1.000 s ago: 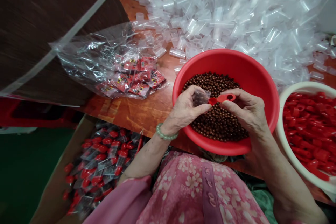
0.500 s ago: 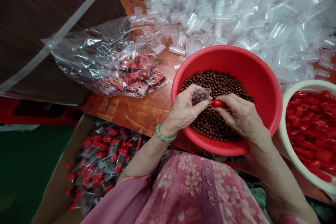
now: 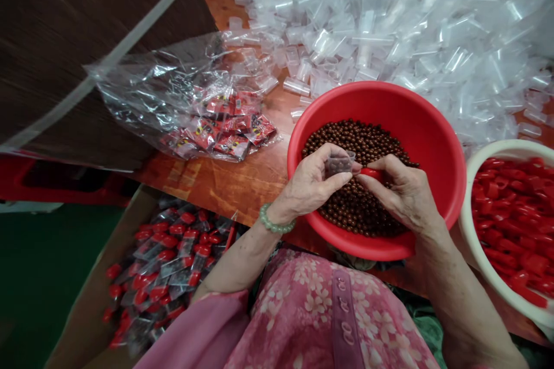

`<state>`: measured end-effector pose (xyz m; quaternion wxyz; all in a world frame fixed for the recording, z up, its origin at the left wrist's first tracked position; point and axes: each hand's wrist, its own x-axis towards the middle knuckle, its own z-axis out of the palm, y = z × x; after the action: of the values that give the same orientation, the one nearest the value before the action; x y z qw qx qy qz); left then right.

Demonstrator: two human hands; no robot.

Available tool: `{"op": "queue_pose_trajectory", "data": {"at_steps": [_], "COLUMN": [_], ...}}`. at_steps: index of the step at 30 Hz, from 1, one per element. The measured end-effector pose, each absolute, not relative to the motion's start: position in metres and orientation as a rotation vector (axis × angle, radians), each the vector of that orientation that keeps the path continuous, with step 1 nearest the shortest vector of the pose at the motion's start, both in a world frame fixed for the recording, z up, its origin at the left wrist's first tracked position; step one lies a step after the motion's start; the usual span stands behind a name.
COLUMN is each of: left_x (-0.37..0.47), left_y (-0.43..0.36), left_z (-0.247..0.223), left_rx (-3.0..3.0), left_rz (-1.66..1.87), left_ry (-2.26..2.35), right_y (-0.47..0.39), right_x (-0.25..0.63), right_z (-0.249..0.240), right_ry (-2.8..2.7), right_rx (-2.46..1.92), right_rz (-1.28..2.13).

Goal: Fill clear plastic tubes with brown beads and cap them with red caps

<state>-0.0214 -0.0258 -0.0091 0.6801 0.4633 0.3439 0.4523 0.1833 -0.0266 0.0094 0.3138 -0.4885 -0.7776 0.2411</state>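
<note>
Over a red basin (image 3: 437, 138) of small brown balls (image 3: 350, 213), my two hands are close together. My left hand (image 3: 314, 184), with a green bead bracelet at the wrist, is closed around a small clear plastic tube (image 3: 340, 164) that has dark balls inside. A red plastic cap (image 3: 371, 173) is pinched between the thumb and fingers of my right hand (image 3: 402, 187). The cap is beside the tube's right end, near my left fingertips; whether they touch I cannot tell.
A white tub (image 3: 470, 213) of red caps stands at the right. Clear tubes (image 3: 367, 29) are heaped behind the basin. A clear bag (image 3: 142, 92) with red packets (image 3: 229, 132) lies at the left. Below it, a cardboard box (image 3: 93, 282) holds capped tubes (image 3: 173, 253).
The tube in my left hand has tilted a little, and my right hand with the cap has shifted slightly right and down. The whole view has also shifted slightly.
</note>
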Motion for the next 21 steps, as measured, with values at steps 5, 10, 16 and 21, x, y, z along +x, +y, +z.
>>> {"op": "queue_pose_trajectory", "data": {"at_steps": [5,10,16,21], "left_x": [-0.022,-0.025,-0.023,-0.025], "left_y": [-0.027,-0.027,-0.027,-0.026], "left_z": [-0.010,-0.009,-0.014,-0.015], "left_rx": [1.132,1.210,1.081,1.082], "left_rz": [1.031,0.946,0.989,0.968], "left_ry": [0.797,0.744,0.562,0.565], "right_y": [-0.020,-0.018,-0.025,-0.028], "right_x": [0.179,0.158,0.133,0.129], "right_z": [0.018,0.032,0.023,0.019], "right_ry": [-1.459,-1.364,-1.383,-1.400], "right_rx": [-1.218,-1.065,-1.157,-1.143], "right_rz": [0.981,1.123,1.115,1.029]}}
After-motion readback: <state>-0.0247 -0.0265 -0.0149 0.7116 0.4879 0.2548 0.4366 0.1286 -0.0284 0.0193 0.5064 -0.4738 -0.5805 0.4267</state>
